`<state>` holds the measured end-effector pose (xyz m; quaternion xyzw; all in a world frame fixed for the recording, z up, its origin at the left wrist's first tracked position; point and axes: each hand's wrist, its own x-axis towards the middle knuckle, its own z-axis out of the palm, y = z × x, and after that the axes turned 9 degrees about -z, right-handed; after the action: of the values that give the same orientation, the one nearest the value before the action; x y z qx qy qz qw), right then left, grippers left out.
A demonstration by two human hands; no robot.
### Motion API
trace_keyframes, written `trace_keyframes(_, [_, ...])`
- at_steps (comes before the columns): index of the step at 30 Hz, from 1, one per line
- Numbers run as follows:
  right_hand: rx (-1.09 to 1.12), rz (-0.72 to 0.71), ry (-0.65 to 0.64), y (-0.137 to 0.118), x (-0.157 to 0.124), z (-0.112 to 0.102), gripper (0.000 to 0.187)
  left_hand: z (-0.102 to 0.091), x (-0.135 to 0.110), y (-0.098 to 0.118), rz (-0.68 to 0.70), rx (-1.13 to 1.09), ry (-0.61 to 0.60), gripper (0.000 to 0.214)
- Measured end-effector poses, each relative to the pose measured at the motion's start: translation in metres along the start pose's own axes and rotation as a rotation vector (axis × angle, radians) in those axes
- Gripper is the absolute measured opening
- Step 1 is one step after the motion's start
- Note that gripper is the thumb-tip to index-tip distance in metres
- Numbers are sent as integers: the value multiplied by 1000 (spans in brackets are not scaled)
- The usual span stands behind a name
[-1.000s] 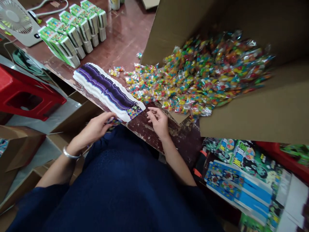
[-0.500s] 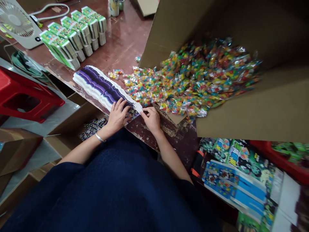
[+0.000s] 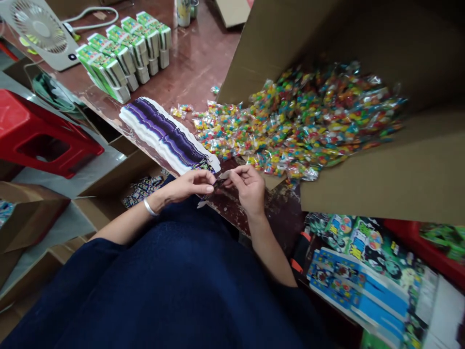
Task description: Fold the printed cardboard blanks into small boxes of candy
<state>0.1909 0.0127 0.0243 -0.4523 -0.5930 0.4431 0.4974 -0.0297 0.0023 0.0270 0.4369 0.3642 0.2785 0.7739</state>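
Observation:
A small dark flat carton (image 3: 209, 188) with pale flaps is held between my two hands, near the table's edge. The fingers and thumb of my left hand (image 3: 192, 186) pinch its left side. My right hand (image 3: 250, 186) grips the pale flap at its other end, fingers curled. Just beyond lies a long fanned row of purple, black and white flat cartons (image 3: 165, 131), overlapping one another. To the right of the row, clear packets of colourful candies (image 3: 276, 126) spill out of a big cardboard box (image 3: 348, 189). My fingers partly hide the held carton.
Stacks of green-and-white cartons (image 3: 116, 63) and a white fan (image 3: 45, 31) stand at the back left of the table (image 3: 196, 58). A red stool (image 3: 43, 140) is at left. Below the table edge, an open box (image 3: 109, 182) holds small dark packets. Printed blue cartons (image 3: 378, 300) lie at lower right.
Both hands have come off the near end of the fanned row, toward my body, with a single carton now between them. The view has shifted slightly.

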Motion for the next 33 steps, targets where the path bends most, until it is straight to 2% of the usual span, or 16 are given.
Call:
trace_keyframes(2, [-161, -120, 63, -1, -11, 0, 23, 9, 2, -8, -59, -198, -39, 38])
trace_keyframes(4, [-397, -280, 94, 0, -20, -2, 33, 16, 5, -17, -74, -309, -18, 39])
trace_keyframes(6, [-509, -317, -3, 2, -27, -3, 39, 20, 9, -26, -38, -305, 19, 37])
trace_keyframes(9, [-444, -196, -185, 2, -31, -7, 42, 18, 12, -34, 33, -191, 28, 36])
trace_keyframes(13, [-345, -54, -227, -4, -29, -13, 20, 12, 7, -31, 90, 44, 63, 40])
trace_keyframes(15, [-353, -54, -257, -5, -28, -15, 19, 9, 3, -24, 126, 139, 81, 43])
trace_keyframes(17, [-356, -78, -223, -4, -26, -15, 22, 9, 0, -18, 141, 188, 61, 44])
trace_keyframes(19, [-360, -113, -180, -2, -25, -12, 41, 9, -1, -13, 122, 184, 22, 44])
trace_keyframes(21, [-357, -116, -238, 0, -24, -9, 50, 9, -2, -13, 95, 138, -4, 43])
trace_keyframes(23, [-335, -110, -275, 0, -24, -6, 48, 9, -2, -14, 97, 96, 4, 42])
trace_keyframes(26, [-263, -83, -267, -5, -20, -6, 32, 8, -5, -17, 150, 126, 32, 38])
trace_keyframes(29, [-212, -9, -363, -11, -14, -8, 28, 6, -8, -17, 180, 218, 96, 23])
trace_keyframes(31, [-196, -4, -280, -13, -10, -8, 29, 5, -7, -15, 197, 265, 154, 18])
trace_keyframes(33, [-171, -43, -87, -11, -9, -5, 36, 6, -4, -15, 242, 257, 237, 17])
